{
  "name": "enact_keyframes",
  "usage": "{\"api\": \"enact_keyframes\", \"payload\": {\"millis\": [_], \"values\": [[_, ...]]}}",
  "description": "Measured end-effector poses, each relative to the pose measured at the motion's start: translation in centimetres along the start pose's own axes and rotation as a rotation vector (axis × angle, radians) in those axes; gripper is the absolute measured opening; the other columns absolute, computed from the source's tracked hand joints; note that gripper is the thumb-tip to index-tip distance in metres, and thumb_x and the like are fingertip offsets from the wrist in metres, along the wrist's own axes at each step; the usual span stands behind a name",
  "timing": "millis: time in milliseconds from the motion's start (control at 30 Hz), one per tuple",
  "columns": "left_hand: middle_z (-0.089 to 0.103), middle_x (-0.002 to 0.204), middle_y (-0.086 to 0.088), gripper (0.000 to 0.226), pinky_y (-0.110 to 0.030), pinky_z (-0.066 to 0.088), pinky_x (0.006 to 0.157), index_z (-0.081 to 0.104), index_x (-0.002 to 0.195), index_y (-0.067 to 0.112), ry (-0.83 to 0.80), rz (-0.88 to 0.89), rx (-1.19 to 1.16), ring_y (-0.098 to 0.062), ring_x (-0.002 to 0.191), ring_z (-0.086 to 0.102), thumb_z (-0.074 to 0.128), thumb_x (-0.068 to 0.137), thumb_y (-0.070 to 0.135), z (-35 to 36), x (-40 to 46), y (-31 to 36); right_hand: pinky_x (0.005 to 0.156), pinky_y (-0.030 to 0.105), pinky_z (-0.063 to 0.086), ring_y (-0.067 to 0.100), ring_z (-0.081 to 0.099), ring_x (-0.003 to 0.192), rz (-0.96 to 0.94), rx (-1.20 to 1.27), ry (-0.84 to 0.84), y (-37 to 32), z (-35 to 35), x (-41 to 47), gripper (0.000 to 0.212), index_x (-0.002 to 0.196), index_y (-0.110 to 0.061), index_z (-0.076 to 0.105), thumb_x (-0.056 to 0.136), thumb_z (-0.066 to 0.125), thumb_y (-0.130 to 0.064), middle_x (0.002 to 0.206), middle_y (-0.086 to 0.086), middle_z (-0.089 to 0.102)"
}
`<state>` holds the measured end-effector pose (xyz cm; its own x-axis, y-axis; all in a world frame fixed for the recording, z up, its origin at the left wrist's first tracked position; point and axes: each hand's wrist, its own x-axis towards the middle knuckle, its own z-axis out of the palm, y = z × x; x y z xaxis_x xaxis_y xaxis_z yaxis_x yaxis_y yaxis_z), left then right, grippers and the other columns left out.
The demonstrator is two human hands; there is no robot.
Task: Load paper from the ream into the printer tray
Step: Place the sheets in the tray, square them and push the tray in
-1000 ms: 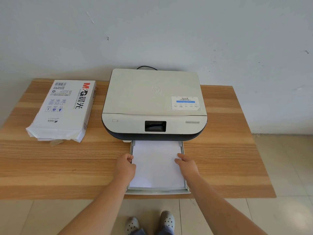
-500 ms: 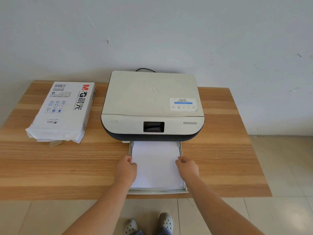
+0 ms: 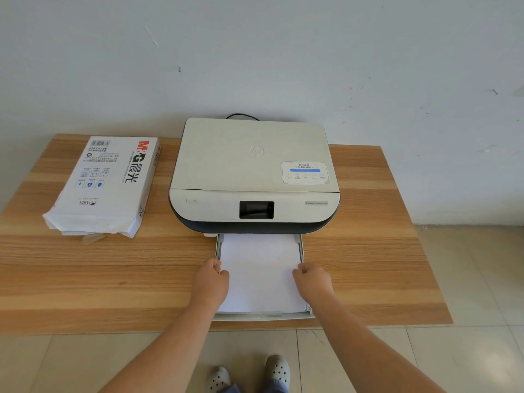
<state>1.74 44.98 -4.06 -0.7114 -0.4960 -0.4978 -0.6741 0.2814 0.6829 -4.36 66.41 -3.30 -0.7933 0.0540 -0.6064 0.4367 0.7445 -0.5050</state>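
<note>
A white and dark printer (image 3: 255,171) sits at the middle of the wooden table (image 3: 368,265). Its paper tray (image 3: 263,316) is pulled out towards me, with a stack of white paper (image 3: 259,273) lying flat inside. My left hand (image 3: 211,282) is curled on the stack's left edge beside the tray's left wall. My right hand (image 3: 312,282) is curled on the stack's right edge. The opened ream (image 3: 107,185), in a white wrapper, lies on the table left of the printer.
A black cable (image 3: 242,117) leaves the printer's back towards the wall. The tray's front overhangs the table's near edge. My feet in grey shoes (image 3: 276,373) stand on the tiled floor below.
Both hands' fingers have curled tighter on the side edges of the paper. The view has drifted slightly. The tray and the ream stay where they were.
</note>
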Motion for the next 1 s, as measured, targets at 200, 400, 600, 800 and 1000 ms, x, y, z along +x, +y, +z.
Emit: {"api": "enact_keyframes", "payload": {"millis": [200, 400, 600, 800, 1000], "values": [[0.057, 0.095, -0.003, 0.017, -0.030, 0.045, 0.066, 0.059, 0.103, 0.010, 0.064, 0.168, 0.174, -0.017, 0.079, 0.052, 0.053, 0.088, 0.013, -0.8, 0.4, -0.2, 0.080, 0.026, 0.046, 0.021, 0.056, 0.112, -0.109, -0.057, 0.051, 0.2, -0.7, 0.3, 0.041, 0.134, -0.013, 0.052, 0.094, 0.050, -0.023, 0.137, 0.005, 0.052], [0.036, 0.145, 0.005, 0.049, -0.030, 0.035, 0.106, 0.045, 0.136, 0.026, -0.283, 0.654, 0.802, -0.015, 0.132, 0.032, 0.057, 0.088, 0.028, -1.3, 0.3, -0.2, 0.110, 0.039, 0.035, 0.020, 0.016, 0.143, -0.580, -0.621, -0.107, 0.1, -0.2, 0.1, 0.061, 0.145, -0.027, 0.035, 0.089, 0.057, -0.037, 0.156, -0.003, 0.020], [-0.003, 0.160, 0.004, 0.077, -0.040, 0.013, 0.116, 0.021, 0.147, 0.033, -0.457, 0.706, 1.080, -0.022, 0.146, -0.004, 0.064, 0.083, 0.036, -0.5, 0.2, -0.5, 0.118, 0.043, 0.011, 0.022, -0.007, 0.147, -0.777, -0.912, -0.213, 0.1, 0.8, 0.5, 0.090, 0.152, -0.029, 0.012, 0.081, 0.064, -0.048, 0.162, -0.003, -0.003], [-0.017, 0.159, 0.002, 0.089, -0.040, 0.000, 0.116, 0.006, 0.149, 0.035, -0.476, 0.723, 1.191, -0.025, 0.145, -0.016, 0.065, 0.083, 0.037, 0.1, 0.7, -0.7, 0.116, 0.041, -0.001, 0.026, -0.018, 0.146, -0.782, -1.017, -0.208, 0.8, 1.4, 0.7, 0.101, 0.153, -0.028, 0.000, 0.079, 0.066, -0.051, 0.161, 0.002, -0.016], [-0.018, 0.159, 0.000, 0.091, -0.042, 0.000, 0.116, 0.005, 0.149, 0.034, -0.473, 0.722, 1.227, -0.027, 0.145, -0.016, 0.065, 0.081, 0.038, 0.7, 0.7, -0.6, 0.110, 0.037, -0.011, 0.027, -0.019, 0.145, -0.768, -1.072, -0.216, 0.9, 1.7, 0.9, 0.104, 0.153, -0.025, -0.006, 0.081, 0.066, -0.052, 0.160, 0.004, -0.019]]}}
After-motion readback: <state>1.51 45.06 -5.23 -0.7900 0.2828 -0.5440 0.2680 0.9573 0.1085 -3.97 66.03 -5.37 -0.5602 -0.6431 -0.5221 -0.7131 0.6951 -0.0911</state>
